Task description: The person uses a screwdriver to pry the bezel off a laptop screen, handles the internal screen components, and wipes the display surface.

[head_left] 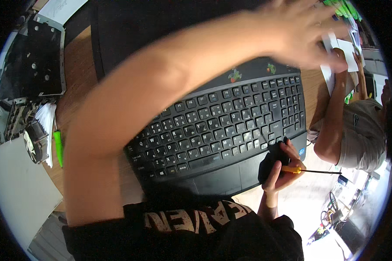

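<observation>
A black laptop (217,174) with a wide keyboard lies opened out in front of me, its dark screen part stretching away behind. My left arm crosses above it, and my left hand (307,37) is at the far right, blurred, fingers spread and nothing visible in them. Near the laptop's front right corner, my right hand (287,172) grips a screwdriver (291,169) by its yellow-orange handle; the thin dark shaft points right. Against the same hand is a black object (270,163) whose kind I cannot make out. It overlaps the palm rest.
To the left are a dark metal panel (39,56), a small fan (35,141) and a green-handled tool (58,148). At right another person (357,135) reaches in, a hand beside white paper (346,52). Cables and small gear (333,209) lie at lower right.
</observation>
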Demonstrator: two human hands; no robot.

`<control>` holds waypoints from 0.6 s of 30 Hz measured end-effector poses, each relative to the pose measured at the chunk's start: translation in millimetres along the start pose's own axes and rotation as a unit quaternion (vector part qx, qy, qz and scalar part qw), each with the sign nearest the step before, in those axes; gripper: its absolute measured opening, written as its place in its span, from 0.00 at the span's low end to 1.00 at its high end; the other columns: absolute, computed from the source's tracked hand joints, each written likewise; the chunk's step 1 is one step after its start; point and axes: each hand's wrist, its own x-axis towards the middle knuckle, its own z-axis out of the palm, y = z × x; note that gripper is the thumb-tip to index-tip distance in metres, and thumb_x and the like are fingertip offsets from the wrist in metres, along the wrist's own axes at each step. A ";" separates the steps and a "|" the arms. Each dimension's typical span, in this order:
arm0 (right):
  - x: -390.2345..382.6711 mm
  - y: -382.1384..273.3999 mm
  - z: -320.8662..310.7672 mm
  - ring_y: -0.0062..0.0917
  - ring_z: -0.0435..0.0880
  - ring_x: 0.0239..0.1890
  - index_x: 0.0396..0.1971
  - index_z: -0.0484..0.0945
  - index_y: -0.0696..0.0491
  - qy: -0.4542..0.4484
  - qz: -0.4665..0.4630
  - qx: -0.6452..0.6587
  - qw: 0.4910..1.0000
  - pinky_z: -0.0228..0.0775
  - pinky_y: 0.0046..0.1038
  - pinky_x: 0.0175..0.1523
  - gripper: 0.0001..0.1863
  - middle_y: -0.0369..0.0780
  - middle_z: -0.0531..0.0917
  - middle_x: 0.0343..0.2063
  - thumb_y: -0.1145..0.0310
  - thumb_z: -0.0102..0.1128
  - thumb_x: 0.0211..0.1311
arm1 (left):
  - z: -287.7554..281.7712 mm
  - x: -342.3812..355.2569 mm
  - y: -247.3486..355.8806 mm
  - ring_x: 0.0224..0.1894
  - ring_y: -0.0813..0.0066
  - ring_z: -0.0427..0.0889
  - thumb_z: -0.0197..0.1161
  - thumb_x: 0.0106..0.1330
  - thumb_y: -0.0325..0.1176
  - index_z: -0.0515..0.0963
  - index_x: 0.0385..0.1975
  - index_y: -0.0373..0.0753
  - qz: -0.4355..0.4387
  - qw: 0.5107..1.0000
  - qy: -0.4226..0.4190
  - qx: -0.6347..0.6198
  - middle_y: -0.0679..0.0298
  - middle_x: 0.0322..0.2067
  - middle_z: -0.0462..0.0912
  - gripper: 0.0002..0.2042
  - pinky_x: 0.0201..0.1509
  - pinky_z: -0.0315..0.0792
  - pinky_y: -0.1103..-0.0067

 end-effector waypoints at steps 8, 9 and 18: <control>-7.0 5.3 -5.8 0.42 0.74 0.48 0.36 0.54 0.55 0.053 0.008 -0.006 0.999 0.60 0.43 0.57 0.17 0.52 0.77 0.36 0.66 0.53 0.58 | -11.6 -1.1 11.6 0.70 0.57 0.32 0.35 0.57 0.71 0.45 0.67 0.55 0.105 0.980 -0.167 0.021 0.55 0.68 0.33 0.41 0.68 0.33 0.51; -6.7 2.7 -0.1 0.42 0.74 0.48 0.36 0.54 0.55 0.041 -0.012 0.017 0.999 0.60 0.43 0.57 0.17 0.52 0.77 0.36 0.66 0.54 0.58 | -5.1 -21.0 -7.0 0.70 0.58 0.31 0.33 0.55 0.74 0.44 0.67 0.61 0.081 0.962 -0.232 0.117 0.59 0.69 0.30 0.41 0.67 0.31 0.48; -7.1 6.0 -2.1 0.42 0.76 0.46 0.36 0.54 0.56 0.056 -0.027 0.038 0.997 0.62 0.41 0.55 0.16 0.52 0.76 0.35 0.70 0.53 0.58 | -72.9 -25.9 7.9 0.62 0.52 0.57 0.55 0.61 0.49 0.59 0.57 0.33 -0.015 0.983 0.166 0.074 0.46 0.57 0.58 0.31 0.65 0.53 0.63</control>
